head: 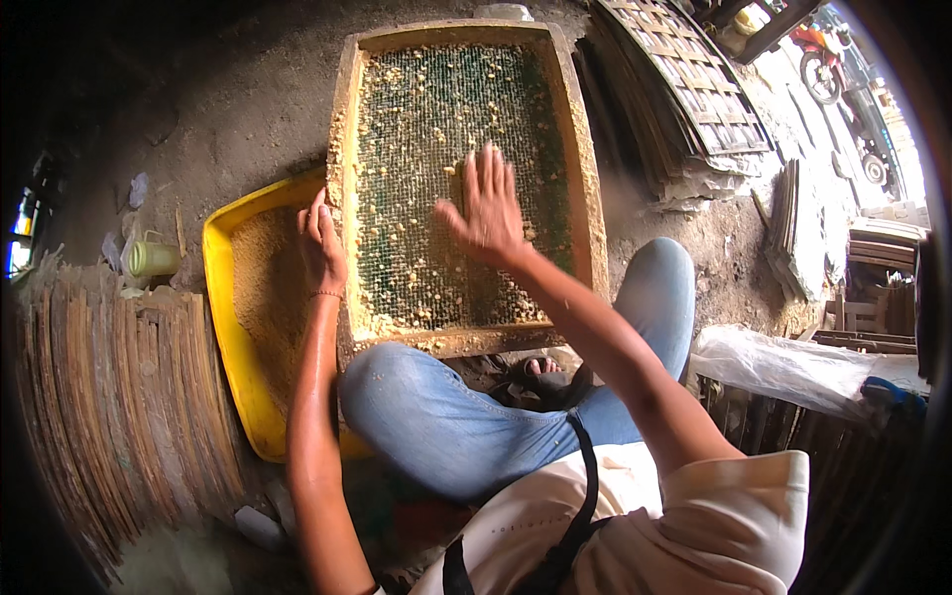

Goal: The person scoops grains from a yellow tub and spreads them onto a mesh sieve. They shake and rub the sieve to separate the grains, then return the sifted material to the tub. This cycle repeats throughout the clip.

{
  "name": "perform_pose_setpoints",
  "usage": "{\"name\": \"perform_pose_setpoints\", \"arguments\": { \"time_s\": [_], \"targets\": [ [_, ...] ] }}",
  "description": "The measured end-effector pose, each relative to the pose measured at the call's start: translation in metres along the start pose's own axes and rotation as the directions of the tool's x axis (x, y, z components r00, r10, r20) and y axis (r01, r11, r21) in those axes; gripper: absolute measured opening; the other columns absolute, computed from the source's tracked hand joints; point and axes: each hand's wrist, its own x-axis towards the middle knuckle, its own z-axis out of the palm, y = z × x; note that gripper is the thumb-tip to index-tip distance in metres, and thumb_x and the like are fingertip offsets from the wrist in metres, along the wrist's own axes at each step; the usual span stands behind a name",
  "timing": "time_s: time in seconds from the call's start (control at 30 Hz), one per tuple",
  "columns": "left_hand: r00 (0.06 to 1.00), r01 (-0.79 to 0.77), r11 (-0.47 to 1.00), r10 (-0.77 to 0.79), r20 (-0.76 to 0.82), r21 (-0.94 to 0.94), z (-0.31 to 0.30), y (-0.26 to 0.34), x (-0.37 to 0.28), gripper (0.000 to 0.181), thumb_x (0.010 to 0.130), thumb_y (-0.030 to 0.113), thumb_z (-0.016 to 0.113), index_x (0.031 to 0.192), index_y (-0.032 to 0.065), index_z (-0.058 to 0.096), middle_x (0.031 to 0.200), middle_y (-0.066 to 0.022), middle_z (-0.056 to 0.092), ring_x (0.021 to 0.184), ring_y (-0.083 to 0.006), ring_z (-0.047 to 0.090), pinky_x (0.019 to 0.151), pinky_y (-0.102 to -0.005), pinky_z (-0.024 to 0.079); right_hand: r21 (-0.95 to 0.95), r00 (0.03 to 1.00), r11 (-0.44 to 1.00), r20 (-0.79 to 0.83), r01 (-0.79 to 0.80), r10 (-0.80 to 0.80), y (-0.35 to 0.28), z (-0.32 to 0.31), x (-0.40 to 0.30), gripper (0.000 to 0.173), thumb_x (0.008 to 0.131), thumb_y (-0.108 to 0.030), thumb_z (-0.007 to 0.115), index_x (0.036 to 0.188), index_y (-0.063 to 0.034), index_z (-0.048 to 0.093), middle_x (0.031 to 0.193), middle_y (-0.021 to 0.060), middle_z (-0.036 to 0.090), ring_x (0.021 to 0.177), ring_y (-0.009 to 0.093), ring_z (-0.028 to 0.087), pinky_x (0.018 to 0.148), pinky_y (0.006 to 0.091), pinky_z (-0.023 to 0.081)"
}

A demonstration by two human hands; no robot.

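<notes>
A wooden-framed mesh sieve (584,178) lies in front of me, above a yellow plastic tub (223,297) that holds fine tan crumbs (260,290). Pale lumps (416,279) are scattered over the green mesh, and more crumbs cling to the frame. My left hand (324,245) grips the left side rail of the sieve, its fingertips on the outer edge. Spread flat over the middle of the mesh is my right hand (487,208), slightly blurred, with fingers apart and nothing held; whether the palm touches the mesh cannot be told.
Stacked slatted wooden pieces (134,401) stand at the left, near a green plastic jug (154,256). Woven bamboo racks (692,82) lean at the upper right. Clear plastic sheeting (781,364) covers a stack at the right. My bent knees flank the sieve's near end.
</notes>
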Motion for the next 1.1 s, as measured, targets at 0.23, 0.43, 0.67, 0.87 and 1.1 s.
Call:
{"name": "perform_pose_setpoints", "arguments": {
  "time_s": [0.23,0.43,0.67,0.87,1.1],
  "targets": [
    [1.0,-0.003,0.995,0.002,0.008,0.101,-0.003,0.007,-0.003,0.063,0.117,0.047,0.036,0.156,0.0029,0.058,0.129,-0.0251,0.061,0.117,-0.0398,0.063,0.105,-0.0485,0.05,-0.091,0.963,0.961,-0.092,-0.261,0.253,0.056,0.017,0.202,0.107,0.106,-0.083,0.028,0.176,-0.0029,0.016,0.181,0.0337,0.005,0.17,0.045,0.002,0.137,0.0571,0.004],
    [1.0,-0.006,0.999,0.006,0.005,0.041,-0.001,0.006,-0.002,0.062,0.117,0.045,0.036,0.155,0.0019,0.058,0.13,-0.0247,0.061,0.122,-0.0395,0.063,0.108,-0.0485,0.049,0.029,0.854,0.888,0.265,0.458,-0.449,-0.014,0.01,0.12,0.109,0.1,-0.092,0.014,0.178,-0.0143,0.012,0.185,0.0141,0.011,0.171,0.032,0.011,0.139,0.0496,0.005],
    [0.999,-0.032,0.994,0.03,0.012,0.107,-0.006,0.007,-0.004,0.055,0.117,0.041,0.038,0.154,0.0058,0.06,0.129,-0.0243,0.063,0.117,-0.0399,0.066,0.104,-0.0487,0.052,-0.074,0.998,0.996,-0.027,0.053,-0.055,0.083,-0.018,0.126,0.094,0.107,-0.078,0.035,0.175,-0.0125,0.028,0.183,0.021,0.02,0.17,0.037,0.016,0.139,0.0547,0.011],
    [1.0,-0.016,0.993,0.013,0.021,0.115,-0.004,0.012,-0.003,0.063,0.116,0.048,0.038,0.156,0.0034,0.057,0.128,-0.0261,0.06,0.116,-0.0423,0.063,0.104,-0.051,0.05,-0.075,0.993,0.992,0.067,0.098,-0.093,0.021,0.035,0.238,0.091,0.109,-0.078,0.027,0.179,-0.0212,0.013,0.187,0.0122,0.004,0.171,0.034,0.007,0.139,0.0509,0.003],
    [0.999,0.0,0.999,-0.001,0.032,0.033,-0.006,0.011,-0.004,0.058,0.117,0.041,0.038,0.155,0.0019,0.057,0.129,-0.0228,0.061,0.117,-0.0377,0.063,0.106,-0.0477,0.049,0.058,0.714,0.748,0.258,0.661,-0.651,-0.034,0.026,0.15,0.085,0.111,-0.073,0.004,0.178,-0.0221,0.008,0.187,0.0051,0.007,0.171,0.029,0.007,0.139,0.051,0.001]
  ]
}}
